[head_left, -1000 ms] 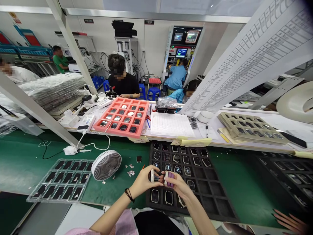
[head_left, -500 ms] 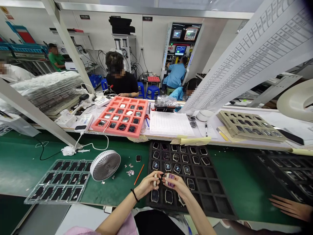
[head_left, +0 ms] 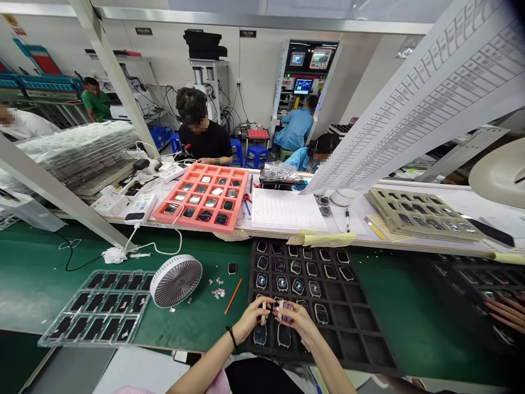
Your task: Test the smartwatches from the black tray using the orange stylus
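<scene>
My left hand (head_left: 255, 317) is closed on a small pale piece, held upright between thumb and fingers above the black foam tray (head_left: 371, 342). Just right of it, my right hand (head_left: 296, 317) grips a small purple and white item (head_left: 285, 311). A narrow gap separates the two hands, with something dark between them that is too small to make out. Watch bodies sit in the tray's compartments around both hands; a few, such as this watch (head_left: 281, 283), have lit screens.
Left of the tray lie an orange stick (head_left: 233, 296), small scraps (head_left: 219, 293) and a loose watch (head_left: 232, 268). A white fan (head_left: 176, 280) stands beside a clear tray (head_left: 92, 335). The shelf holds a pink tray (head_left: 197, 189). Another person's hand (head_left: 506, 313) is at far right.
My hands remain close together and appear slightly lower in the view, as the camera has shifted a little. The other person's hand at the right has moved right and up, over the dark trays.
</scene>
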Tool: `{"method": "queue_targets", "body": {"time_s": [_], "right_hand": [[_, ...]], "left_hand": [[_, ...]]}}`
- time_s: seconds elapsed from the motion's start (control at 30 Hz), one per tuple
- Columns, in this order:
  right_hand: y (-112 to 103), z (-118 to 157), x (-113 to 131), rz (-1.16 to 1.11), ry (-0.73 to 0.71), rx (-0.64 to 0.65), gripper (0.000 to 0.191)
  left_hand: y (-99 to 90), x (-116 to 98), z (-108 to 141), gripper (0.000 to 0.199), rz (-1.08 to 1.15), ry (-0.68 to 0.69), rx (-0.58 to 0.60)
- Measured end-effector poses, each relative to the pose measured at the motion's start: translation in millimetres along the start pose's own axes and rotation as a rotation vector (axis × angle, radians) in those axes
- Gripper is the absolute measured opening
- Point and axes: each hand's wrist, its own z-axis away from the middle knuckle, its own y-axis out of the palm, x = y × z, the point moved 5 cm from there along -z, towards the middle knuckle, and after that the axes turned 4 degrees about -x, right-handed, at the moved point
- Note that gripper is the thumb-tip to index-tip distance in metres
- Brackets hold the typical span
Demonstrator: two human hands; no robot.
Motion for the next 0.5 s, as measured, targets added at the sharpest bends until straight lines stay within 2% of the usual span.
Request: {"method": "queue_targets", "body": {"time_s": [0.17,0.5], "right_hand": [[-0.5,-2.1,-0.8,-0.008,-0.008,0.020,0.041],[1.0,-7.7,2.6,-0.047,0.005,0.016,0.048]], "left_hand": [[1.7,2.6,-2.7,0.037,-0.018,0.015,-0.015],[-2.3,3.8,-9.4,0.042,0.038,0.032,-0.055]]}}
